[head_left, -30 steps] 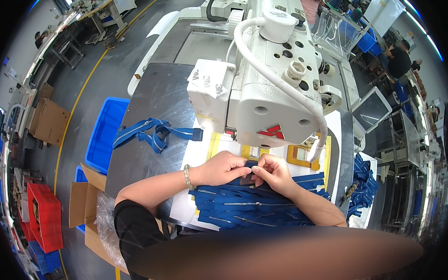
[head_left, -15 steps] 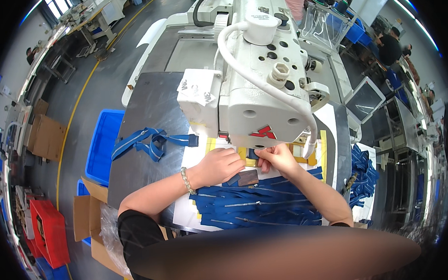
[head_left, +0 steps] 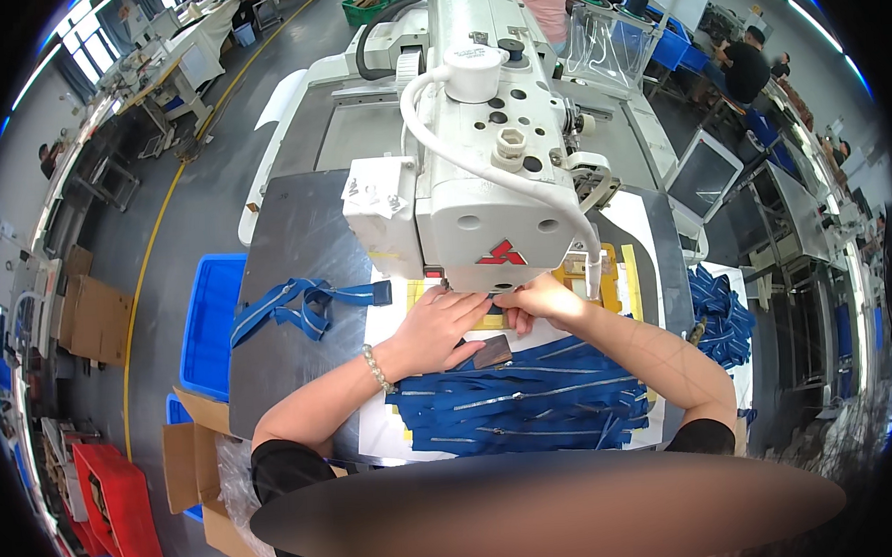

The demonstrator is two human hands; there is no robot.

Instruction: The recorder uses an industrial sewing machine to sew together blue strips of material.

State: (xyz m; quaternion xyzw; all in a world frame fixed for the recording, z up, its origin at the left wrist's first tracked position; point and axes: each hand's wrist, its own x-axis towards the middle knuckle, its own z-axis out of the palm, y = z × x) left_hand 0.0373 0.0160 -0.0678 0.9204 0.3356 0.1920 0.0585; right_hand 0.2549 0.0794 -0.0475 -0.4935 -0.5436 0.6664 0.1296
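Note:
Under the white sewing machine head (head_left: 494,227), my left hand (head_left: 433,329) lies flat, fingers stretched toward a small dark blue piece (head_left: 492,306) on the yellow fixture (head_left: 493,322). Beside it my right hand (head_left: 532,300) is curled, thumb and forefinger closed on that piece, which is partly hidden. A dark rectangular block (head_left: 492,352) lies just below my fingertips. Blue zippers (head_left: 521,405) are spread in front of my wrists on a white board (head_left: 373,431). A looped blue zipper strip (head_left: 308,309) lies to the left on the metal table (head_left: 284,216).
A blue bin (head_left: 209,324), an open cardboard box (head_left: 186,469) and a red crate (head_left: 112,502) stand at my left. A bundle of blue zippers (head_left: 718,316) and a screen (head_left: 705,173) are at the right. Co-workers (head_left: 740,67) sit beyond.
Both hands have moved from above the zippers forward under the machine head. My left hand has gone from pinching to lying flat. The view has shifted slightly.

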